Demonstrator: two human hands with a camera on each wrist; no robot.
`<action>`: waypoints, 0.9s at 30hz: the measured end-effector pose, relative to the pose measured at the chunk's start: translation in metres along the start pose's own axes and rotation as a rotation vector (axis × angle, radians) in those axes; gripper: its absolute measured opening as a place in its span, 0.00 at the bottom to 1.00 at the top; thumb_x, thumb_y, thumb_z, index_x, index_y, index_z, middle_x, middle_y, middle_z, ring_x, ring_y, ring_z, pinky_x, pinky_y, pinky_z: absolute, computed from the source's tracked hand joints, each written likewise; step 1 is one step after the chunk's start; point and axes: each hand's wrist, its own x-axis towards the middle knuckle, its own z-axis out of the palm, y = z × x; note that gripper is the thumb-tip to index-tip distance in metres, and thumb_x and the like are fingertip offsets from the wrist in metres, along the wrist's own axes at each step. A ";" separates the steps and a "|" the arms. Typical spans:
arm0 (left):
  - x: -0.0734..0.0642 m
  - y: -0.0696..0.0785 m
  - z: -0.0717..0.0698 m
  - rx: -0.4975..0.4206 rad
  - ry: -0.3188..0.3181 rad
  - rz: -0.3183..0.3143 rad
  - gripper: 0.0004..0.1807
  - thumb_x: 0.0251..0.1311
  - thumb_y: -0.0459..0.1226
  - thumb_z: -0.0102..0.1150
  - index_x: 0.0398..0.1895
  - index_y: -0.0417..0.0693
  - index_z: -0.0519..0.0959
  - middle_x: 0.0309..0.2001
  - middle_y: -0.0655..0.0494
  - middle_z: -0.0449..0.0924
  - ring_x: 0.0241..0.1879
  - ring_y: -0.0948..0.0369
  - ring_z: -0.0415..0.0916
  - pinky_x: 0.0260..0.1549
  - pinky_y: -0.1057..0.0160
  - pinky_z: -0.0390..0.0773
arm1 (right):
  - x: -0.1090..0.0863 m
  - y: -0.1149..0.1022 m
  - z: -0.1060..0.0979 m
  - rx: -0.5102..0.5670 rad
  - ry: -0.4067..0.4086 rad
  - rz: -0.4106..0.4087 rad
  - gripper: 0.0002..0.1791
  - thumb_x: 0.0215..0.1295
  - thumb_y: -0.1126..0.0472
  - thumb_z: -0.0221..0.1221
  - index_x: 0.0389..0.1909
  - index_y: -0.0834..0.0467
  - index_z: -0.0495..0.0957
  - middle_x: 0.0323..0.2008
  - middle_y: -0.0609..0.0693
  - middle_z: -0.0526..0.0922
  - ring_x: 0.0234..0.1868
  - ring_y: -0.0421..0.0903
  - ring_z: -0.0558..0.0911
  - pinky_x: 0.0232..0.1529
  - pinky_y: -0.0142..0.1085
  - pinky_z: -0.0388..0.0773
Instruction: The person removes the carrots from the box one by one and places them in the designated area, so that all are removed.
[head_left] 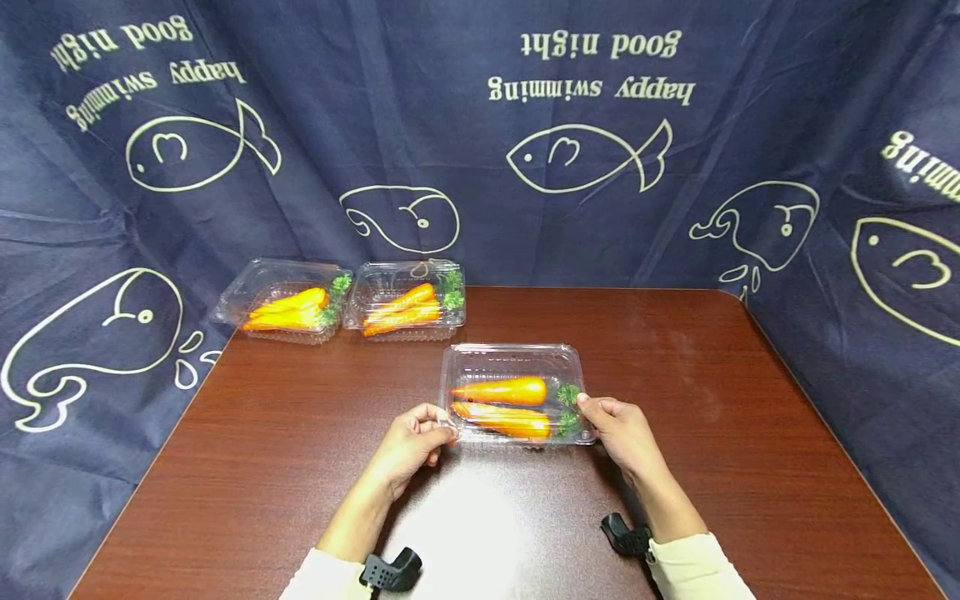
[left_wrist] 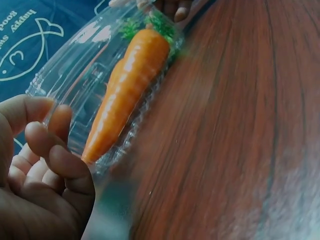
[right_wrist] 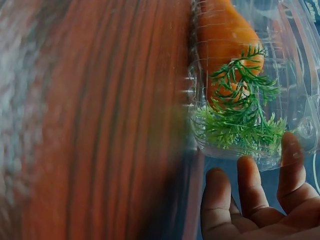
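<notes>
A clear plastic clamshell container (head_left: 517, 354) lies on the table in front of me, its lid down over the base. Inside are orange carrots (head_left: 502, 390) with green leafy tops (head_left: 568, 393) at the right end. My left hand (head_left: 408, 442) pinches the container's near left corner between thumb and fingers. On the right end, my right hand (head_left: 618, 425) grips the edge, thumb on the lid. From the right wrist view, the right fingertips (right_wrist: 247, 167) meet the container's end wall close to the leaves. One carrot (left_wrist: 127, 90) fills the left wrist view's middle.
Two similar clear containers of carrots stand at the back left, one at the far corner (head_left: 258, 279) and one beside it (head_left: 375, 275). A dark blue curtain (head_left: 480, 142) with fish drawings surrounds the brown wooden table (head_left: 712, 400).
</notes>
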 end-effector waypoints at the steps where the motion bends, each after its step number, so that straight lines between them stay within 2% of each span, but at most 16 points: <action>1: 0.000 0.000 -0.001 0.005 -0.005 0.003 0.07 0.56 0.25 0.60 0.35 0.41 0.75 0.23 0.57 0.80 0.14 0.68 0.65 0.18 0.72 0.67 | 0.000 0.000 0.000 -0.005 0.001 -0.008 0.21 0.71 0.53 0.58 0.31 0.69 0.83 0.35 0.51 0.81 0.33 0.42 0.73 0.30 0.32 0.71; 5: 0.001 0.001 -0.003 0.038 -0.025 0.025 0.06 0.56 0.25 0.60 0.33 0.42 0.74 0.23 0.57 0.80 0.15 0.67 0.66 0.19 0.72 0.69 | -0.001 0.001 0.000 -0.017 -0.009 -0.021 0.21 0.72 0.54 0.58 0.28 0.69 0.83 0.38 0.53 0.82 0.34 0.42 0.75 0.31 0.32 0.73; 9: 0.001 0.001 -0.005 0.056 -0.045 0.035 0.05 0.58 0.26 0.59 0.34 0.41 0.74 0.23 0.57 0.80 0.16 0.67 0.68 0.20 0.72 0.71 | -0.001 0.003 -0.004 -0.016 -0.064 -0.009 0.20 0.72 0.54 0.57 0.28 0.67 0.81 0.29 0.50 0.80 0.27 0.42 0.76 0.27 0.35 0.75; 12: 0.001 0.001 -0.005 0.049 -0.048 0.034 0.05 0.59 0.26 0.60 0.34 0.40 0.74 0.24 0.56 0.80 0.16 0.67 0.68 0.20 0.72 0.72 | -0.001 0.006 -0.010 0.009 -0.148 -0.029 0.18 0.72 0.56 0.56 0.29 0.67 0.79 0.26 0.49 0.77 0.27 0.43 0.76 0.28 0.37 0.76; 15: 0.002 0.002 -0.005 0.038 -0.045 0.030 0.05 0.58 0.27 0.60 0.35 0.38 0.74 0.23 0.55 0.80 0.16 0.67 0.68 0.20 0.71 0.72 | -0.001 0.010 -0.016 0.060 -0.246 -0.058 0.12 0.70 0.60 0.57 0.32 0.67 0.78 0.30 0.49 0.79 0.31 0.43 0.79 0.34 0.39 0.79; 18: 0.003 0.004 -0.005 0.039 -0.040 0.025 0.05 0.58 0.27 0.60 0.36 0.38 0.74 0.23 0.54 0.80 0.15 0.66 0.68 0.20 0.71 0.72 | -0.002 0.015 -0.022 0.107 -0.342 -0.092 0.08 0.66 0.65 0.60 0.36 0.68 0.75 0.32 0.50 0.79 0.33 0.44 0.80 0.35 0.39 0.81; 23: 0.003 0.005 -0.004 0.037 -0.029 0.011 0.05 0.57 0.26 0.60 0.35 0.38 0.75 0.23 0.54 0.80 0.16 0.65 0.68 0.20 0.70 0.72 | -0.004 0.023 -0.025 0.147 -0.453 -0.167 0.15 0.62 0.71 0.62 0.45 0.72 0.69 0.31 0.47 0.77 0.32 0.40 0.78 0.32 0.36 0.79; 27: 0.003 0.006 -0.003 0.034 -0.036 0.003 0.05 0.57 0.26 0.59 0.35 0.39 0.75 0.23 0.54 0.80 0.16 0.66 0.68 0.20 0.70 0.72 | -0.007 0.024 -0.022 0.191 -0.486 -0.167 0.19 0.61 0.73 0.61 0.48 0.73 0.64 0.31 0.47 0.76 0.29 0.40 0.78 0.29 0.34 0.77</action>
